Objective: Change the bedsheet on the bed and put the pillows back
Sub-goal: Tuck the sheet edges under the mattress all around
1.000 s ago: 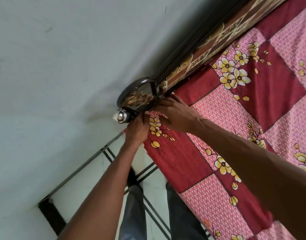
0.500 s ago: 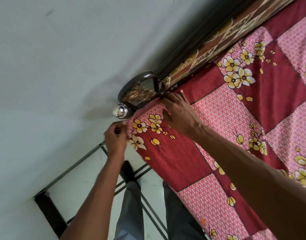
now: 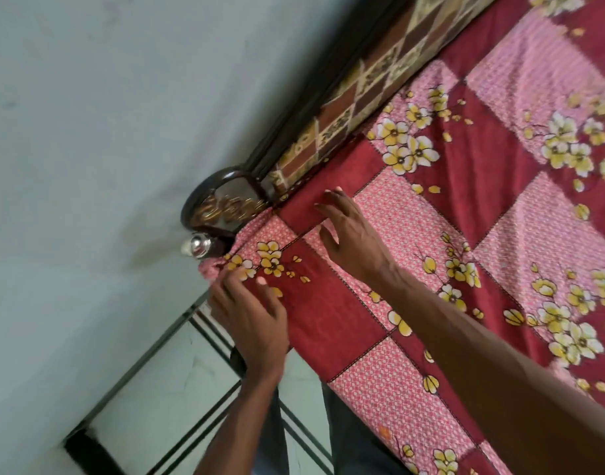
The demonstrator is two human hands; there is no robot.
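Observation:
A red and pink patchwork bedsheet (image 3: 465, 207) with yellow flowers covers the bed across the right of the head view. Its corner is bunched beside the dark bed post with a chrome knob (image 3: 197, 245). My left hand (image 3: 251, 315) lies on the sheet at the bed's edge just below that corner, fingers spread and flat on the fabric. My right hand (image 3: 352, 240) rests flat on top of the sheet near the headboard (image 3: 349, 108), fingers straight and spread. No pillows are in view.
The patterned brown headboard runs diagonally along a pale wall (image 3: 105, 132). White floor tiles with dark lines (image 3: 177, 389) show at the bottom left. My trouser legs (image 3: 349, 437) stand close against the bed's side.
My left hand has let go of the pinched sheet corner and now lies flat on the fabric. My right hand has slid slightly back from the headboard gap and spread its fingers.

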